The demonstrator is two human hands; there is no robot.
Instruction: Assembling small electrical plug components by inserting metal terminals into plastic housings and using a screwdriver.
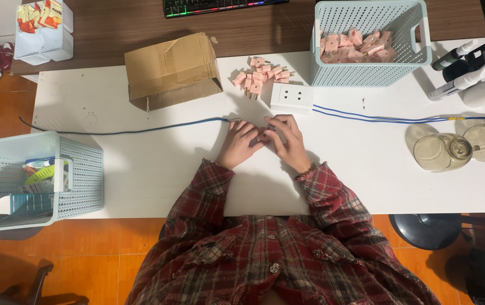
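Two hands, left hand (241, 142) & right hand (287, 141) touching, grip unclear, small pink plug (266, 132) mostly hidden btwn fingertips.

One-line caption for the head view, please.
Both hands meet over a small part on the white table, beside pink plugs.

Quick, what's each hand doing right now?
Left hand: fingers curled at a small item; grip cannot be told.
Right hand: same, meeting the left.
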